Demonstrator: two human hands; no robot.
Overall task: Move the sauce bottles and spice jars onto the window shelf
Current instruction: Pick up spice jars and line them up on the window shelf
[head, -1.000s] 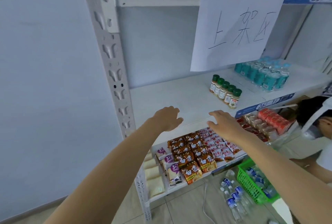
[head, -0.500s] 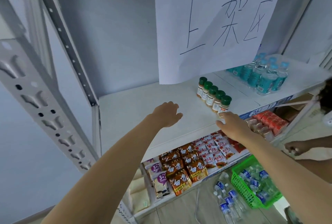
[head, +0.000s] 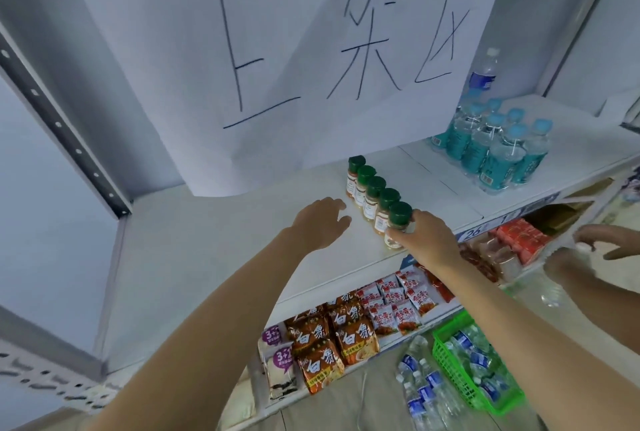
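Note:
Several spice jars (head: 373,196) with green caps stand in a diagonal row on the white shelf board (head: 207,257). My right hand (head: 427,238) grips the nearest spice jar (head: 398,223) at the front end of the row, fingers curled round its lower body. My left hand (head: 320,221) hovers just left of the row with fingers loosely spread, holding nothing. No sauce bottles are visible.
A large paper sign (head: 294,60) hangs over the shelf's middle. Shrink-wrapped water bottles (head: 498,150) stand to the right. Below are snack packets (head: 329,340), a green basket (head: 474,375) of bottles, and another person's hands (head: 588,254) on a bottle.
I have leaned closer to the shelf. My right hand moved forward from the shelf edge and took hold of the nearest jar. My left hand moved right, toward the row.

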